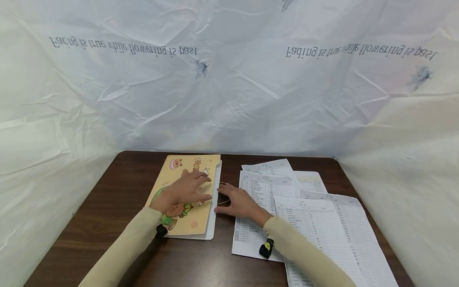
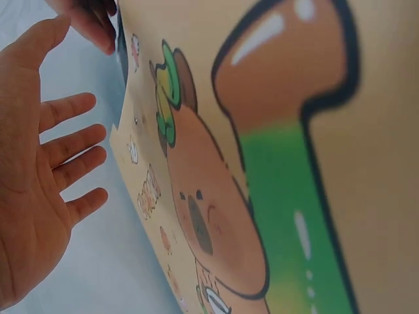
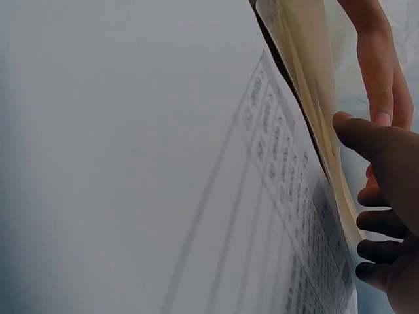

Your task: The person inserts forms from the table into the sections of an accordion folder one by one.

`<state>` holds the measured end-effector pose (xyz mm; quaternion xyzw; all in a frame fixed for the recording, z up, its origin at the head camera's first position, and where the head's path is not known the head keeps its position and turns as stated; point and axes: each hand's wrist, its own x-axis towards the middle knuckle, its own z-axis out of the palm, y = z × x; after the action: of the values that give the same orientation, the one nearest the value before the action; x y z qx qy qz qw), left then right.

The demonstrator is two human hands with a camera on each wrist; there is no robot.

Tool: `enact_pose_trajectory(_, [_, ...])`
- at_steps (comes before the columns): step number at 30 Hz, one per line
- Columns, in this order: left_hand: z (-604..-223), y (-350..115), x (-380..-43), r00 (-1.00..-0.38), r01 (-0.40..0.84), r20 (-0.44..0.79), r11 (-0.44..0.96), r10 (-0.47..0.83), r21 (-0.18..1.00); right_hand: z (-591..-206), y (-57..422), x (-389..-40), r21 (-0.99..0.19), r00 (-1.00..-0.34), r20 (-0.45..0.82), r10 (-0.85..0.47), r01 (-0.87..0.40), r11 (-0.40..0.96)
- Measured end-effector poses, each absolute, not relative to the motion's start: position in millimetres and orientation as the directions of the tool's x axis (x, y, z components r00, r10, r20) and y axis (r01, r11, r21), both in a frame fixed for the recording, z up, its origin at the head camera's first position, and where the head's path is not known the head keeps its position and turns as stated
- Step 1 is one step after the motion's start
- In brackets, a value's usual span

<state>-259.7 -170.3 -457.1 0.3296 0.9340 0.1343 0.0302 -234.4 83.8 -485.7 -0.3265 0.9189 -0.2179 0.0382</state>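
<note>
A yellow cartoon-covered notebook or folder (image 1: 193, 223) lies on the table, its cover printed with capybaras. A white edge shows along its right side. Over the cover is my left hand (image 1: 186, 188), fingers spread and relaxed; in the left wrist view this hand (image 2: 39, 157) holds nothing. My right hand (image 1: 241, 202) reaches toward the notebook's right edge, thumb and fingers apart. Nothing is gripped by the right hand (image 3: 393, 196) in its wrist view; whether a fingertip touches the edge I cannot tell. A thin pale loop (image 1: 224, 203) curves beside the right fingers.
Several printed list sheets (image 1: 305, 215) overlap on the right of the dark wooden table (image 1: 107, 215), under my right forearm. One printed sheet (image 1: 265, 179) lies nearest the right hand. White plastic sheeting (image 1: 229, 99) with printed lettering hangs behind and at both sides.
</note>
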Motion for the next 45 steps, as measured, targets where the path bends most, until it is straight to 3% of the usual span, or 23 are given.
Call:
enact_pose_trajectory(18, [-466,-155,-261,-0.723,0.682,0.024,0.709,0.690,0.179,-492,75,-238,-0.388,-0.763,0.001,-0.646,-0.596,0.703])
enact_pose_trajectory(34, [-473,-148,-261,-0.714,0.694,-0.016,0.710,0.700,0.121,-494,75,-237,-0.385,-0.762,-0.017,-0.648,-0.593,0.707])
enact_pose_trajectory(45, [-471,-148,-264,-0.722,0.692,0.110,0.713,0.683,0.110,-493,75,-237,-0.374,-0.764,-0.025,-0.644,-0.591,0.715])
